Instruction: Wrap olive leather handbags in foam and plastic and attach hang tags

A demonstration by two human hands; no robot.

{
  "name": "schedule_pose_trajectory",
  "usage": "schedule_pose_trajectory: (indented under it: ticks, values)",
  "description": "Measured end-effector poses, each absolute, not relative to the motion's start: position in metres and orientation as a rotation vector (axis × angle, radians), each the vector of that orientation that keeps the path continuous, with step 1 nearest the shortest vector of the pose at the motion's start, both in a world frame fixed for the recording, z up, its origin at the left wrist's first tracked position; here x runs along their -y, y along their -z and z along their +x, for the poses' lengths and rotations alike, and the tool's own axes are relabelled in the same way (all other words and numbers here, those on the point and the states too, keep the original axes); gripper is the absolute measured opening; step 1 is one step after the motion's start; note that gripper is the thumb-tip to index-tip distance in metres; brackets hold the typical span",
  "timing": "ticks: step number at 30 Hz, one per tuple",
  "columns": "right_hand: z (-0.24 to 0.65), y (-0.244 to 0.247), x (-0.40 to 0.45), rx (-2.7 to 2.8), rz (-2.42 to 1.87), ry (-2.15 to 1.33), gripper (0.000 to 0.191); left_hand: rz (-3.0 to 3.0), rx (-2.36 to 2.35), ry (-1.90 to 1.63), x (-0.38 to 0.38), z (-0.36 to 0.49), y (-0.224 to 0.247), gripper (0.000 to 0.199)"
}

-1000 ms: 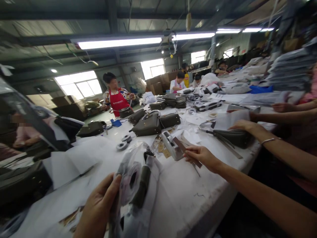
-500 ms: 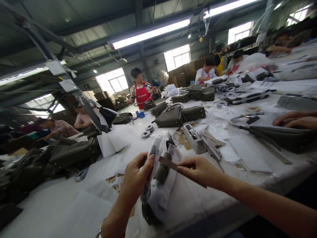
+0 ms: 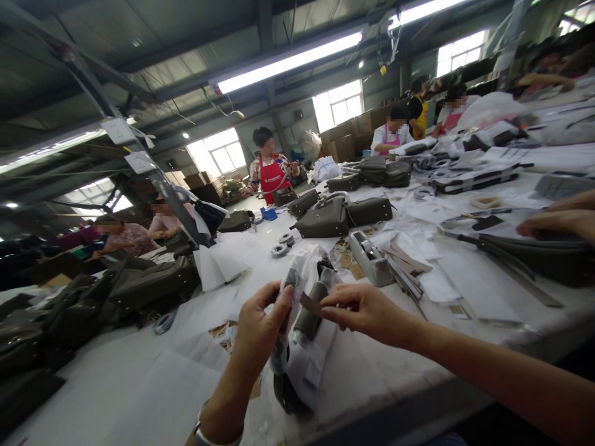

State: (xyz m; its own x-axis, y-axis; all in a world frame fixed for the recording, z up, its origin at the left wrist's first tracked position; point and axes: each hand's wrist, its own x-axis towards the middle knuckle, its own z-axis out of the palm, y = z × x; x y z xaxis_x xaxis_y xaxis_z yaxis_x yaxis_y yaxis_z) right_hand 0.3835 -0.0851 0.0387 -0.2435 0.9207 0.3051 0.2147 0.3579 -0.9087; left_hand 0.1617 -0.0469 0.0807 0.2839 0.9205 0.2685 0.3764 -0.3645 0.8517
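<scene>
An olive-green bag (image 3: 310, 319), partly wrapped in white and clear sheeting, stands tilted at the table's front edge. My left hand (image 3: 263, 322) grips the bag's wrapped handle (image 3: 292, 291), thumb on the near side and fingers behind it. Between the thumb and fingers of my right hand (image 3: 367, 313) is a flat brown strip (image 3: 311, 304), its free end close to the wrapped handle. Whether the strip touches the handle cannot be made out. My right hand hides the strip's other end.
A tape dispenser (image 3: 370, 259) sits beyond my right hand, with tape rolls (image 3: 279, 249) to its left. Olive bags (image 3: 323, 218) stand farther back; more are piled at left (image 3: 149, 282). Another person's hands (image 3: 558, 220) rest by a bag at right. Several people work behind.
The view has shifted slightly, moving the scene right. My right hand has come closer to my left hand and the handle, and less of the brown strip shows.
</scene>
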Motion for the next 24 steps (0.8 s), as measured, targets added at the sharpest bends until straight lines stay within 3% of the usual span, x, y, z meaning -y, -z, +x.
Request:
schedule_pose_trajectory:
  ticks: [9, 17, 20, 24]
  values:
    - [0.383, -0.032, 0.078, 1.676, -1.142, -0.862, 0.031, 1.872, -1.174, -1.054, 0.045, 0.163, -0.081, 0.042]
    - [0.347, -0.04, 0.051, 1.306, -0.852, -1.392, 0.042, 1.973, -1.144, -1.021, 0.052, 0.166, -0.083, 0.04]
    - [0.342, -0.049, 0.06, 1.133, -0.659, -1.676, 0.04, 2.05, -1.164, -1.05, 0.053, 0.162, -0.085, 0.039]
    - [0.347, -0.059, 0.067, 1.022, -0.584, -1.792, 0.036, 2.201, -1.127, -1.115, 0.054, 0.162, -0.087, 0.03]
